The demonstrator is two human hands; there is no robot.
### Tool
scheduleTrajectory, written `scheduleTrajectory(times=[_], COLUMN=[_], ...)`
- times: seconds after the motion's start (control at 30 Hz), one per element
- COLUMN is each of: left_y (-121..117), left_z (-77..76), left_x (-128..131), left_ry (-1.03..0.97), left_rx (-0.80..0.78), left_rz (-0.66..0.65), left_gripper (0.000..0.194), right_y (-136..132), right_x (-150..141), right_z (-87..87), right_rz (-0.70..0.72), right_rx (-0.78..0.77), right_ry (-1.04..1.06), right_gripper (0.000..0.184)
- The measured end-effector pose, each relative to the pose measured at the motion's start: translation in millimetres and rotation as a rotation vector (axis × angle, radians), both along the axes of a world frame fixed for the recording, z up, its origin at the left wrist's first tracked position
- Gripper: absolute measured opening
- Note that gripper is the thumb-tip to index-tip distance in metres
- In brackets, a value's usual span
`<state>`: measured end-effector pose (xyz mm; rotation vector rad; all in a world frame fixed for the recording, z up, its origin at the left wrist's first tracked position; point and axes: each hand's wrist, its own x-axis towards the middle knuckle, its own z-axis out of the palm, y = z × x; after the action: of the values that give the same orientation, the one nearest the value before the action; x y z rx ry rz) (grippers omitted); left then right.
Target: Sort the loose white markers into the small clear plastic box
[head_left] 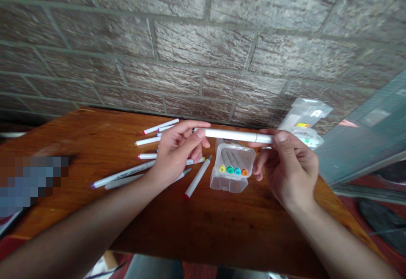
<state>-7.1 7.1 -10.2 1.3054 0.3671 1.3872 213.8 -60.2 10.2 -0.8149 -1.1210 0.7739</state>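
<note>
A white marker [234, 135] is stretched level between my two hands above the table. My left hand [179, 145] pinches its left end between thumb and fingers. On the right end, my right hand [293, 164] has thumb and forefinger closed. Below the marker, a clear plastic case [230, 183] contains several markers with yellow, green, blue and orange ends. Left of the case lies an uncapped marker [198, 178] with a red end. More loose markers [127, 173] are spread under and around my left hand, partly hidden by it.
The wooden table [206, 228] backs onto a stone-block wall [203, 46]. Behind my right hand stands another clear plastic case [306, 114] with a yellow label. A glass panel [364, 135] rises at the right. A blurred-out patch [28, 186] covers something at the left edge.
</note>
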Motion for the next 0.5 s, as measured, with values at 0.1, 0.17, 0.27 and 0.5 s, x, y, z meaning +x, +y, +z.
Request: scheduleTrajectory(times=[0.1,0.17,0.27,0.5], left_y=[0.3,0.5,0.7,-0.6], left_z=[-1.2,-1.2,-0.2,0.5], left_x=[0.1,0.1,0.1,-0.4], left_ry=[0.012,0.02,0.037,0.095], left_rx=[0.002,0.008,0.017,0.027], left_rz=[0.019,0.031,0.06,0.113], left_gripper=[0.014,0.013,0.013,0.018], right_y=[0.6,0.7,0.2,-0.8], right_x=[-1.0,-1.3,-1.1,-2.2], right_z=[0.0,0.1,0.2,0.8], right_rz=[-0.001,-0.006,-0.018,-0.055], right_rx=[0.011,0.015,0.01,0.029], right_ry=[-0.017,-0.032,-0.056,-0.113], right_gripper=[0.018,0.017,0.018,0.017])
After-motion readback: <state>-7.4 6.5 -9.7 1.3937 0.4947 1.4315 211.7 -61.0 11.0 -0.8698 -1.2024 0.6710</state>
